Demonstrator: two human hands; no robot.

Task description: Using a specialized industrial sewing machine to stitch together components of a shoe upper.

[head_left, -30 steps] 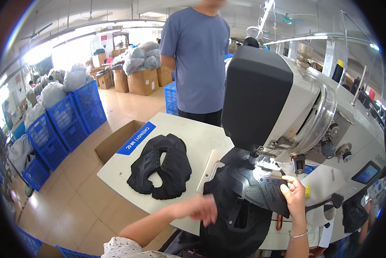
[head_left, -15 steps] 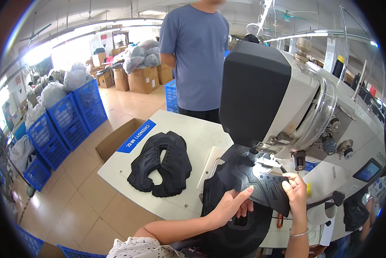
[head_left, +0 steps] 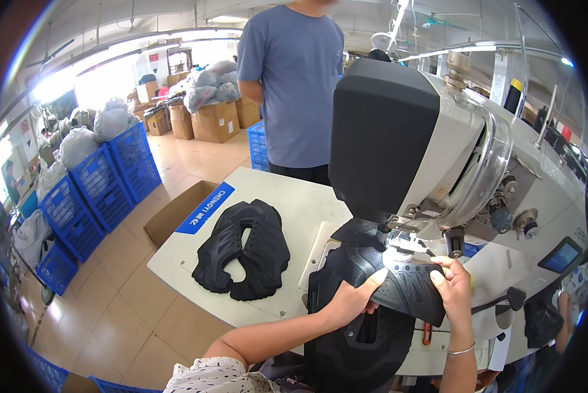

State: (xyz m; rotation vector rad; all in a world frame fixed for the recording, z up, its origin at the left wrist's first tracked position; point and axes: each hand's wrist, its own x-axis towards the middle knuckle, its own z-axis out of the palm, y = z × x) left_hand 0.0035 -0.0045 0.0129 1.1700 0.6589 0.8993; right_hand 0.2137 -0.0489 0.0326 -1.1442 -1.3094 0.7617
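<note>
A black shoe upper [head_left: 408, 288] with molded ridges and small punched holes lies under the lit needle area of a sewing machine [head_left: 425, 144]. My left hand [head_left: 356, 301] grips its near edge, thumb on top and fingers tucked beneath. At the right edge of the same upper, my right hand [head_left: 452, 285] pinches it close to the presser foot. More black uppers [head_left: 359, 347] hang stacked below my left hand, over the table's front edge. To the left, a pile of black uppers [head_left: 241, 249] rests on the white table [head_left: 176, 262].
An open cardboard box [head_left: 166, 219] stands beyond the table's left edge. Blue plastic crates [head_left: 91, 196] with bags line the floor at left. A person in a blue-grey shirt [head_left: 291, 85] stands behind the table. Orange-handled snips [head_left: 427, 333] lie near my right wrist.
My left hand has slid slightly left and up, its thumb now flatter on the upper. The upper's right end has shifted a little right with my right hand.
</note>
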